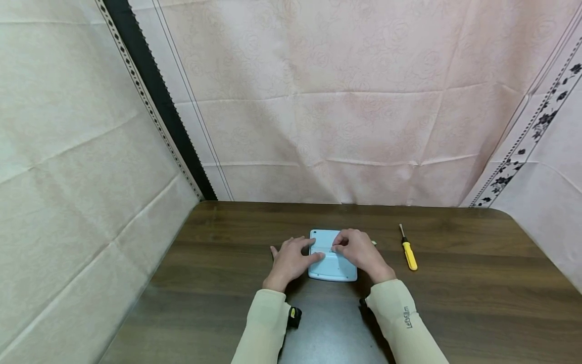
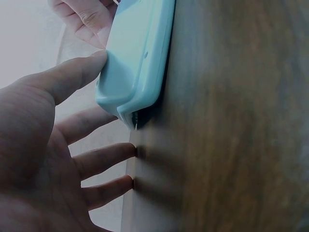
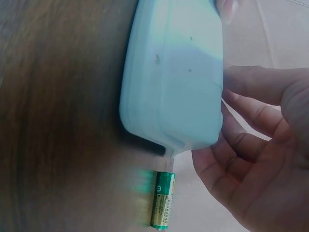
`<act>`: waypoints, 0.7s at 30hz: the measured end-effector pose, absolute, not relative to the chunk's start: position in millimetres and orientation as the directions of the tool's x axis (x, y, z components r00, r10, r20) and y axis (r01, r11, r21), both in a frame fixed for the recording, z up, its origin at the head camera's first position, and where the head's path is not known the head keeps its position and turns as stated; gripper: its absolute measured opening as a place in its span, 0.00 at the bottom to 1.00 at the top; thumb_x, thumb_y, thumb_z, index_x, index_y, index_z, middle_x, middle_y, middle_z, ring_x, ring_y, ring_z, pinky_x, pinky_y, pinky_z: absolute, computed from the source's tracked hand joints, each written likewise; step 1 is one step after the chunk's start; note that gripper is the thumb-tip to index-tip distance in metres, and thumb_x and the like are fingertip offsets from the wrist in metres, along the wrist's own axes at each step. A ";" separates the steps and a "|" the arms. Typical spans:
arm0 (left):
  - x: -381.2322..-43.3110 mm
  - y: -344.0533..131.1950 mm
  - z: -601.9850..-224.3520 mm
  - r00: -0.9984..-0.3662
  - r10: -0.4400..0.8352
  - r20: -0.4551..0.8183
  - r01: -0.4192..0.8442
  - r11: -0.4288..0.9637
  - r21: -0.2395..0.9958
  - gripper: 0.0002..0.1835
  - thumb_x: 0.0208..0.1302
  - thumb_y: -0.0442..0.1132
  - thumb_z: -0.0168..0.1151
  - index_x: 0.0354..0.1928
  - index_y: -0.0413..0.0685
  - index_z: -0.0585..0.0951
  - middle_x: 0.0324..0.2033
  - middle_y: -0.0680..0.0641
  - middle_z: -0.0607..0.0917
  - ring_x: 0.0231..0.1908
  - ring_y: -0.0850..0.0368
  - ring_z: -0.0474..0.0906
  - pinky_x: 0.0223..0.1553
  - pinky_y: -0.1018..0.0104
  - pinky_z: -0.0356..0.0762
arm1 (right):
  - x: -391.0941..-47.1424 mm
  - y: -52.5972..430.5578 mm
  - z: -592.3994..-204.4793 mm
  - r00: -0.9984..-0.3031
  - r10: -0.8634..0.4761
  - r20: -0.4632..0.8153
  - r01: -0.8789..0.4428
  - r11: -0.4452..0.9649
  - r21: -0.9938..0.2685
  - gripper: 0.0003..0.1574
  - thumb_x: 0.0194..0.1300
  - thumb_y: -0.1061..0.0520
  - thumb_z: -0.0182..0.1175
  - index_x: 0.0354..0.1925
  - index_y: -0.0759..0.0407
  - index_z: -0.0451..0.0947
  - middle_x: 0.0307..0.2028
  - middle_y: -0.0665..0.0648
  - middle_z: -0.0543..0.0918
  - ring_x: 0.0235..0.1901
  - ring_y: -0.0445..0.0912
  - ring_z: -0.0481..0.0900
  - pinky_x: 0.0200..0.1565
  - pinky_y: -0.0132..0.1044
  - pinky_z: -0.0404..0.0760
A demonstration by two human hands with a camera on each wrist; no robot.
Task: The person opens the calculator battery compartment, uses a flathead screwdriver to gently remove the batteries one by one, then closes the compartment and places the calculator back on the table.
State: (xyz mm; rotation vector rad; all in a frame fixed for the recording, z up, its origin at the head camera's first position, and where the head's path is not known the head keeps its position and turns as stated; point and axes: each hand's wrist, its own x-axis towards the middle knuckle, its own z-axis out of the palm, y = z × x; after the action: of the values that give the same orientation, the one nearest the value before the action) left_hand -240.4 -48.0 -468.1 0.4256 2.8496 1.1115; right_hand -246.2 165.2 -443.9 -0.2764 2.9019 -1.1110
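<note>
A light blue plastic device (image 1: 328, 273) with rounded corners and small holes lies on the table with its flat side up. My left hand (image 1: 291, 260) is at its left side. In the left wrist view, that thumb (image 2: 82, 72) touches the device's top and the other fingers spread past its edge. My right hand (image 1: 361, 253) reaches over the device, thumb and fingertips together near its middle. Whether they pinch a small part there is hidden. In the right wrist view, a green battery (image 3: 163, 199) lies beside the device, mostly behind my right hand in the head view.
A screwdriver (image 1: 409, 253) with a yellow handle lies on the wooden table (image 1: 477, 283) to the right of my right hand. Pale patterned cloth (image 1: 364, 126) hangs behind the table and along both sides.
</note>
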 end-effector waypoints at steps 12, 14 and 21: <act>-241.5 -47.0 -469.6 -0.961 0.270 0.050 0.233 0.704 0.671 0.30 0.72 0.58 0.68 0.70 0.52 0.83 0.72 0.40 0.76 0.76 0.33 0.62 0.67 0.14 0.35 | -246.5 166.2 -444.5 -0.983 -0.179 0.036 -0.157 0.726 -0.670 0.06 0.70 0.65 0.70 0.35 0.58 0.87 0.35 0.54 0.83 0.35 0.49 0.77 0.43 0.46 0.82; -241.9 -46.9 -469.9 -0.962 0.269 0.050 0.232 0.704 0.671 0.30 0.72 0.58 0.68 0.70 0.52 0.83 0.72 0.40 0.76 0.75 0.33 0.62 0.67 0.14 0.35 | -246.5 166.3 -444.3 -0.983 -0.180 0.032 -0.155 0.727 -0.669 0.06 0.70 0.65 0.70 0.34 0.58 0.87 0.35 0.54 0.83 0.36 0.49 0.77 0.43 0.46 0.81; -241.1 -46.8 -469.2 -0.963 0.266 0.051 0.230 0.704 0.672 0.30 0.72 0.58 0.68 0.70 0.52 0.83 0.72 0.40 0.76 0.75 0.33 0.62 0.68 0.15 0.35 | -246.6 166.1 -445.0 -0.984 -0.176 0.029 -0.150 0.731 -0.665 0.06 0.71 0.66 0.69 0.34 0.58 0.87 0.35 0.54 0.83 0.36 0.49 0.77 0.43 0.46 0.81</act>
State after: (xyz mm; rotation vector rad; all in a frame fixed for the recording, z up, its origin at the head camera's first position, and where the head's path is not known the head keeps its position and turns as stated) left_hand -241.1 -46.8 -469.2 0.4152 2.8531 1.1155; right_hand -246.6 166.1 -445.0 -0.2724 2.8893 -1.1055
